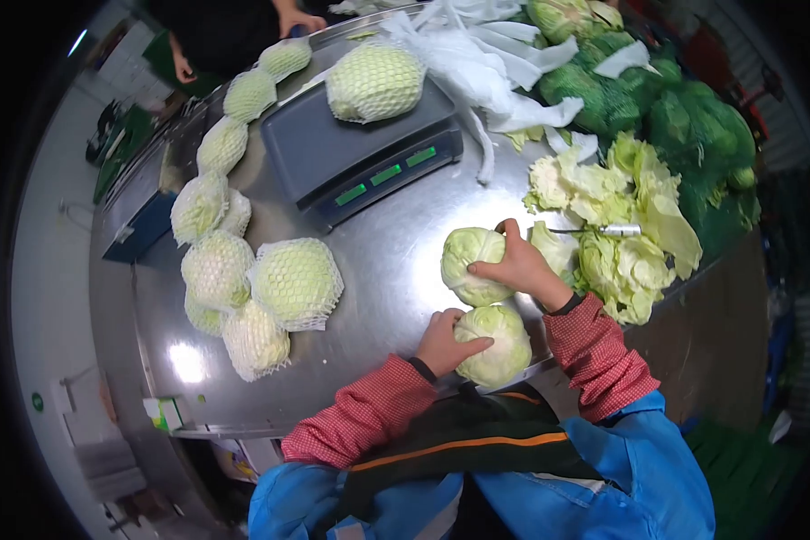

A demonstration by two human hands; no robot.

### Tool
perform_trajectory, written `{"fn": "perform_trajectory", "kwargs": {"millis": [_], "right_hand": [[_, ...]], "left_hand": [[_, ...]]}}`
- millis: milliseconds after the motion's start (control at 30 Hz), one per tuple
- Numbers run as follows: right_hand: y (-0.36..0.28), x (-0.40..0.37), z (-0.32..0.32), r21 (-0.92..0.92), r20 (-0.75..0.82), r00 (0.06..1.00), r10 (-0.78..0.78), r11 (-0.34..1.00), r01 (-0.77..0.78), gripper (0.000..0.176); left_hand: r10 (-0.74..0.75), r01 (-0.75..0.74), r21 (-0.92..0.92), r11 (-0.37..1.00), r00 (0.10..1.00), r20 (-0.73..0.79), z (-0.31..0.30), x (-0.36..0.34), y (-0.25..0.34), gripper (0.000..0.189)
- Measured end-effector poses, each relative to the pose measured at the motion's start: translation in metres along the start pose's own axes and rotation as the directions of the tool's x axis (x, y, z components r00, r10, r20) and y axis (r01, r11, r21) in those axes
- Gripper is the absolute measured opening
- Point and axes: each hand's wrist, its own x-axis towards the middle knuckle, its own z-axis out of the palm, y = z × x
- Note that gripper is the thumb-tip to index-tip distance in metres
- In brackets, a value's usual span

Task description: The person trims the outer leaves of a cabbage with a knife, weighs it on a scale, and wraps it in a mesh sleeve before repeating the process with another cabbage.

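Two bare cabbages sit one behind the other near the front edge of the metal table. My left hand (443,344) grips the nearer cabbage (499,351) from its left side, thumb across the top. The farther cabbage (466,261) is held by my right hand (524,267), which wraps over its right side with thumb and fingers spread around it. Just right of my right hand lie loose cabbage leaves (634,270), with a knife (616,230) resting on them, its handle pointing right.
Several net-wrapped cabbages (297,283) line the table's left side. A scale (369,171) with green displays carries another wrapped cabbage (376,83). White foam nets (477,54) are heaped at the back, beside green mesh sacks (693,126). Another person's hand (299,20) shows at the far edge.
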Motion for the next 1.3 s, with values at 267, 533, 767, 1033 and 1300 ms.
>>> {"fn": "perform_trajectory", "kwargs": {"millis": [267, 533, 767, 1033, 1300], "right_hand": [[0.021, 0.021, 0.002, 0.418, -0.008, 0.995, 0.095, 0.905, -0.083, 0.078], [-0.006, 0.040, -0.030, 0.400, 0.060, 0.996, 0.060, 0.913, -0.079, 0.072], [-0.012, 0.074, -0.059, -0.291, 0.247, 0.965, -0.083, 0.944, 0.155, 0.077], [-0.103, 0.218, -0.083, 0.512, 0.009, 0.998, -0.061, 0.858, 0.048, 0.070], [-0.131, 0.266, -0.035, 0.571, 0.072, 0.989, -0.127, 0.818, 0.063, 0.072]], "left_hand": [[-0.068, 0.074, -0.489, 0.869, 0.997, 0.030, 0.011, -0.013, 0.018, 0.074], [-0.234, 0.018, -0.673, 0.739, 0.944, -0.232, -0.032, -0.024, -0.014, 0.073], [0.045, 0.109, 0.284, 0.953, 0.872, -0.487, -0.072, -0.022, 0.003, 0.068], [0.074, -0.417, -0.239, 0.877, 0.608, -0.790, -0.241, 0.172, 0.069, 0.091], [-0.093, -0.334, -0.475, 0.814, 0.732, -0.675, -0.281, 0.290, 0.073, 0.069]]}}
